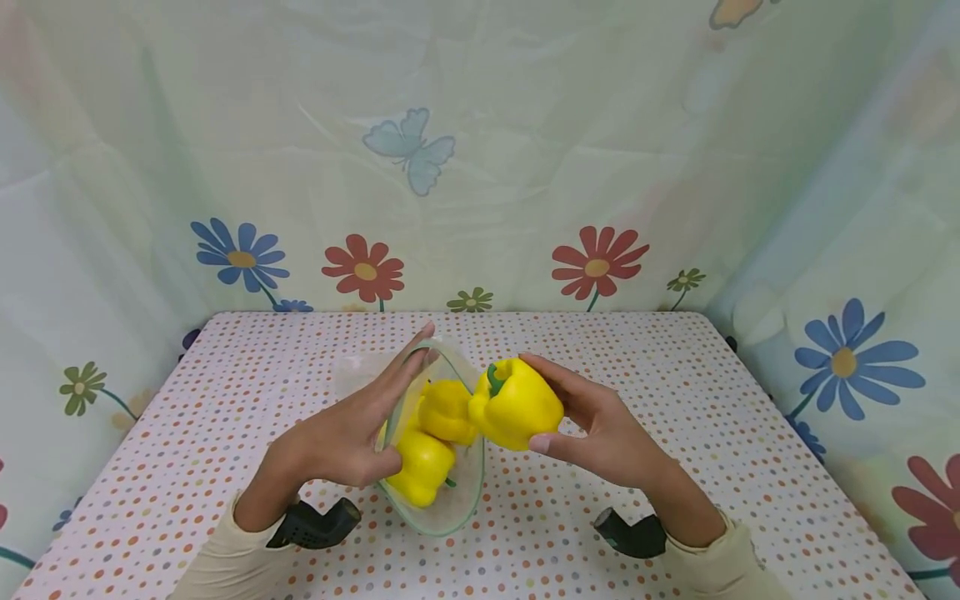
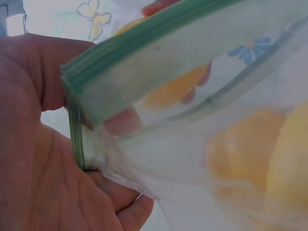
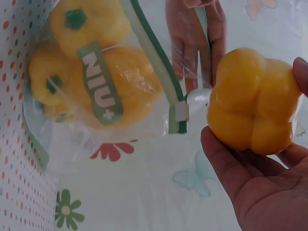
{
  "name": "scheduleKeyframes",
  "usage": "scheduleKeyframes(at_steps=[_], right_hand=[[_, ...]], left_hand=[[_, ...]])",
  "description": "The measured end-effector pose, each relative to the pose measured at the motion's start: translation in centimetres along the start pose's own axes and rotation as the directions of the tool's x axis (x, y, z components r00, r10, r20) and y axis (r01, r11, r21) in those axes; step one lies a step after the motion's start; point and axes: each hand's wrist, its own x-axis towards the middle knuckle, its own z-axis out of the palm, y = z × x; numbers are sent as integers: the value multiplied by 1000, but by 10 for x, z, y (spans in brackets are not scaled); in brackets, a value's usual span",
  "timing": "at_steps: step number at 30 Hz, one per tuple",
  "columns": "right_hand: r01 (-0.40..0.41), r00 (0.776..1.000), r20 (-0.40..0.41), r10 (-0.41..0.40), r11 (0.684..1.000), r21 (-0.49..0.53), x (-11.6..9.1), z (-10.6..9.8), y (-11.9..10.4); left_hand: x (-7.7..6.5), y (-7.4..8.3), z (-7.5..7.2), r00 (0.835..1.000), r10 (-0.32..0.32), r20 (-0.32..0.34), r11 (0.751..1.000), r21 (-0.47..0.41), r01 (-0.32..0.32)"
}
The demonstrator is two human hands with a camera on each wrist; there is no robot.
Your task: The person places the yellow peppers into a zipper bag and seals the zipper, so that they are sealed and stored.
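Note:
A clear zip bag [image 1: 467, 502] with a green-edged mouth stands gaping in the middle of the table. My left hand [image 1: 345, 437] holds its left rim, thumb at the near side and fingers stretched along the far side. Inside lie several yellow bell peppers [image 1: 423, 467], seen through the plastic in the right wrist view, where a green printed label [image 3: 100, 84] and a white slider [image 3: 182, 111] also show. Just right of the mouth, my right hand [image 1: 603, 429] grips another yellow bell pepper [image 1: 523, 407] between thumb and fingers, its green stem toward the bag.
A dotted cloth covers the table [image 1: 247, 400]. Behind it and along both sides hangs a curtain [image 1: 487, 183] printed with flowers and a butterfly. Dark wrist devices [image 1: 632, 533] sit below both hands.

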Motion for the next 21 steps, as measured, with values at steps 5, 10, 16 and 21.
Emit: scheduleKeyframes(at_steps=[5,10,16,21], right_hand=[[7,998,61,-10,999,41,7,12,-4],[21,989,141,-32,996,81,14,23,-6],[20,968,243,-57,988,153,20,37,-5],[14,967,248,-50,989,147,25,46,0]], left_hand=[[0,0,0,1000,-1,0,1000,-11,1],[0,0,1,1000,-19,5,1000,-13,19],[1,2,1,999,-41,18,999,-9,41],[0,5,0,999,-32,24,999,9,32]])
